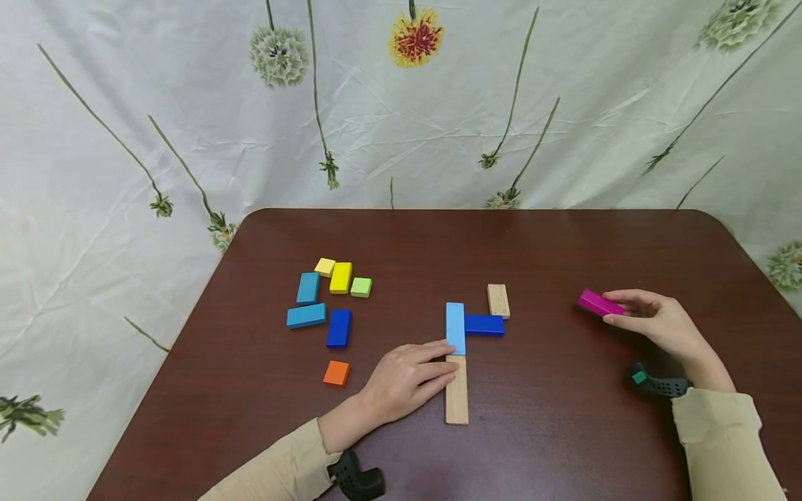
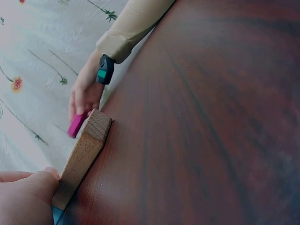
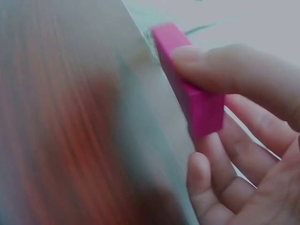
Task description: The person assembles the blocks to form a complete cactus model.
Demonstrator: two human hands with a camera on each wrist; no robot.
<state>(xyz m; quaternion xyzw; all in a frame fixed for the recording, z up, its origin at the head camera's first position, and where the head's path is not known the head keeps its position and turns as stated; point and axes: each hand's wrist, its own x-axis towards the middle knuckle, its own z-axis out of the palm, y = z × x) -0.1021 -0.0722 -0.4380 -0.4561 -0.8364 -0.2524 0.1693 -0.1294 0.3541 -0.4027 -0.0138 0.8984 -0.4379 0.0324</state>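
Observation:
My right hand (image 1: 658, 323) pinches a magenta block (image 1: 600, 303) between thumb and fingers, above the right side of the table. The right wrist view shows the thumb lying along a long face of this magenta block (image 3: 204, 105). Fairly straight, the fingers of my left hand (image 1: 407, 379) rest on a light blue block (image 1: 455, 327) and a long plain wooden block (image 1: 457, 400), laid end to end. Against the light blue block's right side lies a dark blue block (image 1: 484, 325). A smaller wooden block (image 1: 498, 300) stands at that one's far right corner.
Left of my left hand are several loose blocks: an orange block (image 1: 336, 373), a dark blue one, two teal-blue ones, two yellow ones and a light green block (image 1: 360, 287). The brown table (image 1: 551, 431) has rounded far corners, with a flowered cloth (image 1: 376, 104) behind.

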